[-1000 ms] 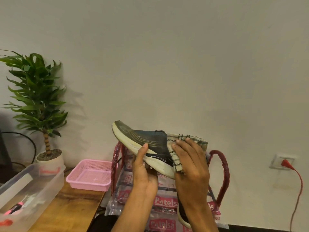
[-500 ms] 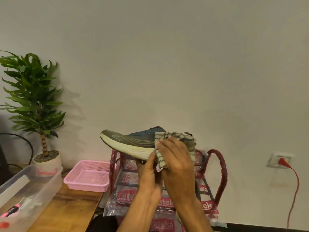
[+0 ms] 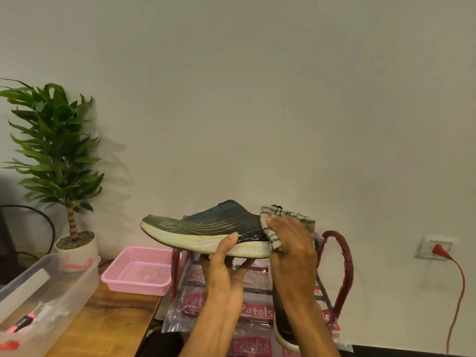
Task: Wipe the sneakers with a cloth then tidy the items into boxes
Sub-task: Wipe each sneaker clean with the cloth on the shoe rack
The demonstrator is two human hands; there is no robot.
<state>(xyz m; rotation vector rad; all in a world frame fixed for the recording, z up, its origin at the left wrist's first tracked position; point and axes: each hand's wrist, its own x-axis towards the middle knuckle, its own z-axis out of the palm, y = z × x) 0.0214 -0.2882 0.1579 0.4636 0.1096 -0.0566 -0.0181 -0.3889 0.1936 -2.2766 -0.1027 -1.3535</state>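
A dark blue sneaker (image 3: 206,225) with a cream sole is held level in front of me, toe pointing left. My left hand (image 3: 224,266) grips it from below, thumb up on the sole's side. My right hand (image 3: 291,246) holds a cream checked cloth (image 3: 286,217) against the sneaker's heel. A second dark sneaker (image 3: 282,328) stands on end below my right forearm, mostly hidden.
A clear plastic bag with red print and red handles (image 3: 342,256) stands behind the hands. On the wooden table (image 3: 103,325) are a pink basket (image 3: 139,274), a clear plastic box (image 3: 49,292) holding small items, and a potted plant (image 3: 56,155). A red plug (image 3: 438,249) sits in the wall socket.
The sneaker has tipped from toe-up to level and shifted left. My right hand with the cloth has slid back along the shoe's side to its heel.
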